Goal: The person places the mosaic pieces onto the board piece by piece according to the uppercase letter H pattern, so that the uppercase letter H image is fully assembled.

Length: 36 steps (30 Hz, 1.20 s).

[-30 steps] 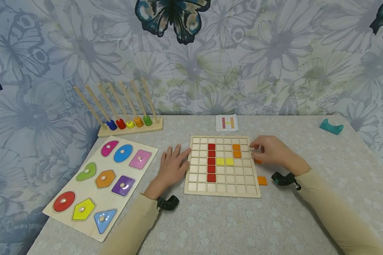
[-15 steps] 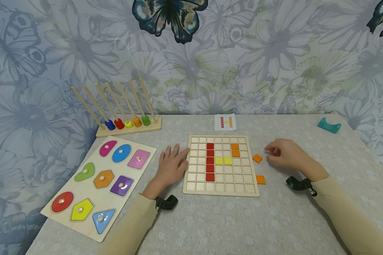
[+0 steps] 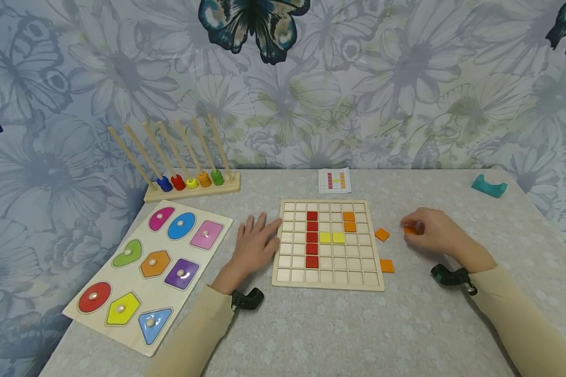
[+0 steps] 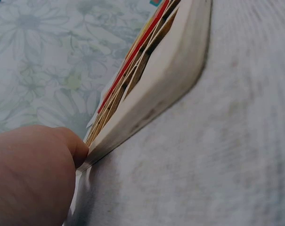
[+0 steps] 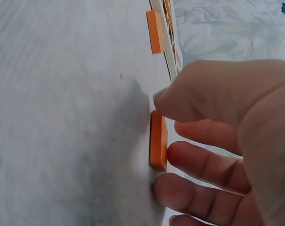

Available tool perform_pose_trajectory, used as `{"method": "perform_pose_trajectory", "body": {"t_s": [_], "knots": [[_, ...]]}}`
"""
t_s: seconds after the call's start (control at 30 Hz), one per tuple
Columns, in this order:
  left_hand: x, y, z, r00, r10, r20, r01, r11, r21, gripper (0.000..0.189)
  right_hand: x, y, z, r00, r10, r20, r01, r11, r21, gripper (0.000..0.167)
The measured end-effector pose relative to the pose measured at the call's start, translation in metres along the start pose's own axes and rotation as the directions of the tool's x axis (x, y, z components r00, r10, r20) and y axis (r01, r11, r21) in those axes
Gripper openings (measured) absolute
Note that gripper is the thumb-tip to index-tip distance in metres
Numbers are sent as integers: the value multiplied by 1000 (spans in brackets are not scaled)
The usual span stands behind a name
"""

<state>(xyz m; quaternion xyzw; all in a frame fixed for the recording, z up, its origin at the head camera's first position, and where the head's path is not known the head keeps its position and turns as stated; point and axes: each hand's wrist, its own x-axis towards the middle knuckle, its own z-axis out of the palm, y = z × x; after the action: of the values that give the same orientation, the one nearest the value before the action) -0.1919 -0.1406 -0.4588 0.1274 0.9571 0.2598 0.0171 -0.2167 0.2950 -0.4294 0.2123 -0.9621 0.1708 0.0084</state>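
Observation:
The wooden grid board [image 3: 330, 280] lies flat, holding a column of red tiles [image 3: 313, 237], two yellow tiles [image 3: 332, 238] and two orange tiles [image 3: 349, 221]. At its left edge rests my left hand [image 3: 254, 246], fingers spread, a fingertip against the frame; the left wrist view shows a digit touching the rim [image 4: 147, 108]. To the right of the board, my right hand [image 3: 434, 233] has thumb and fingers curled around a loose orange tile [image 5: 157, 141] at the tabletop. Two more orange tiles, one turned cornerwise [image 3: 382, 234] and one square-on [image 3: 387, 266], lie beside the board's right edge.
A pattern card [image 3: 335, 180] lies behind the board. On the left are a knobbed shape puzzle [image 3: 146, 269] and a pegged stand [image 3: 193, 192] with coloured beads. A teal curved piece [image 3: 489, 186] lies at back right, and a patterned wall closes off the table's rear.
My right hand has moved right from the board's edge to the farther loose orange tile, uncovering the cornerwise one. My left hand stays at the board's left side.

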Motion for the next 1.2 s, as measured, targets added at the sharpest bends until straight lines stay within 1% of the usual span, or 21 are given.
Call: {"method": "perform_pose_trajectory", "body": {"t_s": [0.1, 0.37, 0.5, 0.73, 0.93, 1.2], "knots": [[1, -1, 1, 1000, -1, 0, 1, 1000, 1, 52, -2, 3, 1, 1000, 10, 2, -10, 1000, -2, 27], [1, -2, 3, 1000, 0, -6, 0, 1000, -2, 53, -5, 12, 1, 999, 45, 23, -46, 998, 36, 29], [0, -2, 2, 1000, -1, -6, 1, 1000, -1, 53, -6, 14, 1, 999, 41, 22, -42, 998, 39, 27], [-1, -1, 1, 1000, 3, -1, -3, 1000, -1, 53, -7, 15, 1, 999, 29, 14, -30, 999, 46, 19], [0, -1, 0, 1000, -1, -2, 1, 1000, 2, 53, -7, 15, 0, 1000, 25, -3, -25, 999, 38, 20], [2, -2, 2, 1000, -10, 13, 10, 1000, 2, 52, -6, 13, 0, 998, 48, 31, -50, 997, 51, 24]]}}
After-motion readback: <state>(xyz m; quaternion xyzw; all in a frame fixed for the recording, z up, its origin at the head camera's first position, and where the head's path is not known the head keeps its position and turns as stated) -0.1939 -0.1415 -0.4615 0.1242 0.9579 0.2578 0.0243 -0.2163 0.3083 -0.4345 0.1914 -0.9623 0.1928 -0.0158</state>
